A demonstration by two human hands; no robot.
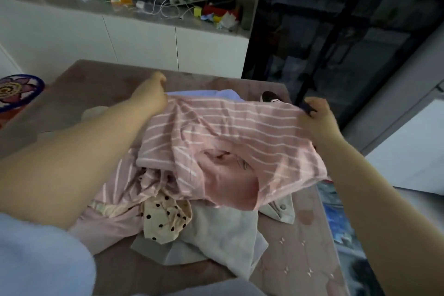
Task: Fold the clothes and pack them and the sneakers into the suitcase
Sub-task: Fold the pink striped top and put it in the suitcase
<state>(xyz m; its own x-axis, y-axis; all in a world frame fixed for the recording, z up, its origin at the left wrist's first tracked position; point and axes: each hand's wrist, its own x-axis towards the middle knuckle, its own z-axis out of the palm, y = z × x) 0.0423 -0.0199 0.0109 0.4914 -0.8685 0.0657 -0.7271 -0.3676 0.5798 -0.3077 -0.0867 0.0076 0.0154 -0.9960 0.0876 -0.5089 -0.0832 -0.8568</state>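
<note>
Head view: we hold the soft pink, white-striped shirt (228,132) stretched over a crumpled pile on the quilted table cover (300,247). Left hand (151,94) and right hand (317,120) pinch its far edge, fingers curled. Cream polka-dot fabric (165,218) and smooth grey cloth (223,230) lie beneath.
</note>
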